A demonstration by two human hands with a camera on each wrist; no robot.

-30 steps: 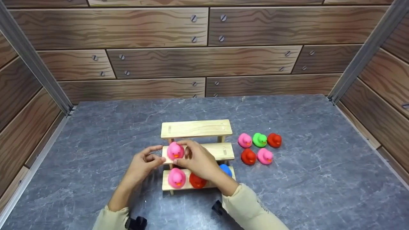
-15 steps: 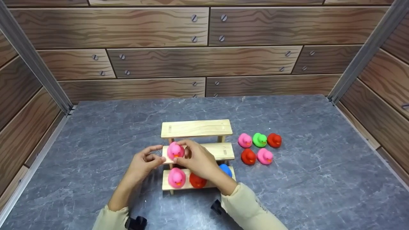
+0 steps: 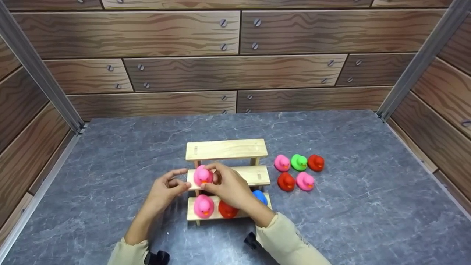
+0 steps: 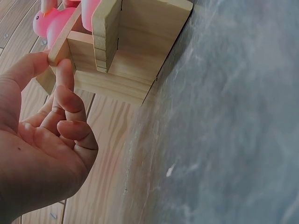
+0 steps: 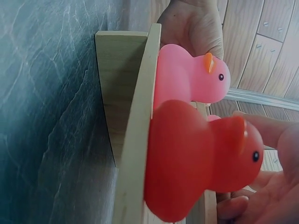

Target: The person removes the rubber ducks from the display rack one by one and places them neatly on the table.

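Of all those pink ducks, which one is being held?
The pink duck at the left end of the middle shelf: the right hand pinches it. No hand grips the pink duck on the bottom shelf or the two on the table.

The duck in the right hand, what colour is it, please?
The duck is pink, clearest in head view.

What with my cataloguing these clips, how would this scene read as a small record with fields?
Rack: wooden, three shelves
Right-hand grip: holds the upper pink duck at the left end of the middle shelf
Left-hand grip: pinches that shelf's left end
Bottom shelf: lower pink duck at left, red duck beside it, blue duck toward the right end
Table: right of the rack, two pink ducks, two red ducks, one green duck
Unclear: what the right arm hides
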